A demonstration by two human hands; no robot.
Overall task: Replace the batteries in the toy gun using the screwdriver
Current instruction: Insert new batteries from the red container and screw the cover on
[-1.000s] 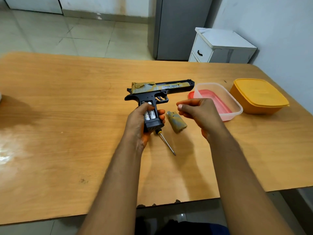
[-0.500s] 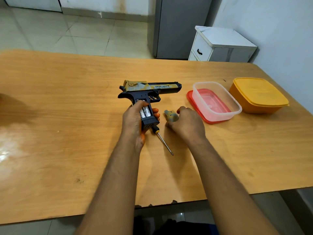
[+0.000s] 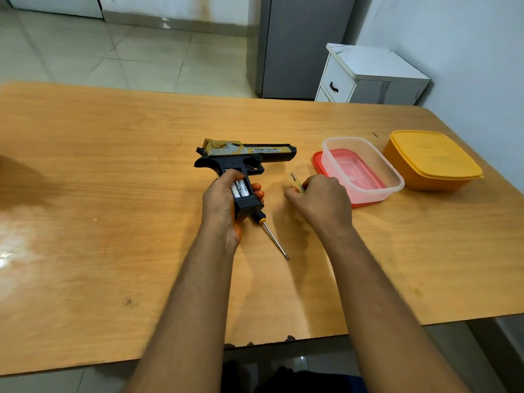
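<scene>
A black and gold toy gun (image 3: 249, 156) lies on its side on the wooden table (image 3: 113, 222), barrel pointing right. My left hand (image 3: 224, 202) grips its handle, where the open compartment shows two white batteries (image 3: 239, 188). My right hand (image 3: 320, 202) is closed on the camouflage battery cover (image 3: 296, 183), of which only a tip shows above the fingers. A screwdriver (image 3: 272, 236) with a black and yellow handle lies on the table between my hands, tip pointing toward me; its handle is partly hidden under the gun's grip.
A clear plastic container (image 3: 365, 168) sits on its red lid (image 3: 319, 163) to the right of the gun. A closed yellow box (image 3: 432, 160) stands further right near the table's edge. A white cabinet (image 3: 368, 75) is behind the table.
My right hand dropped from above the table onto the battery cover and closed on it, lifting it slightly. The left hand kept its grip on the gun's handle.
</scene>
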